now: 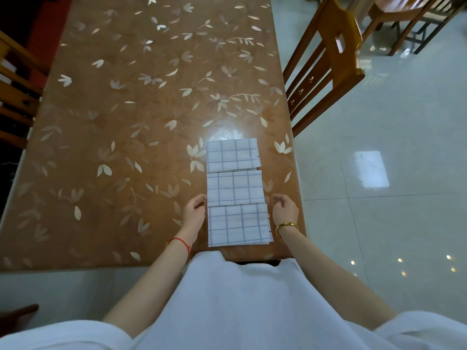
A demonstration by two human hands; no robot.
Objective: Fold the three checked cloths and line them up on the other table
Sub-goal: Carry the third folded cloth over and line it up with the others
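Three folded white cloths with grey checks lie in a row on the brown leaf-patterned table (126,122), near its right edge. The far cloth (232,154), the middle cloth (235,188) and the near cloth (238,224) almost touch edge to edge. My left hand (194,210) sits just left of the seam between the middle and near cloths, its fingers loosely curled and its fingertips at the cloth edge. My right hand (284,209) hovers just right of the same seam, its fingers loosely curled, apart from the cloth. Neither hand holds anything.
A wooden chair (326,69) stands against the table's right side. More wooden chairs (15,97) stand at the left edge and another chair (414,18) at the far right. Glossy tiled floor (379,198) lies to the right.
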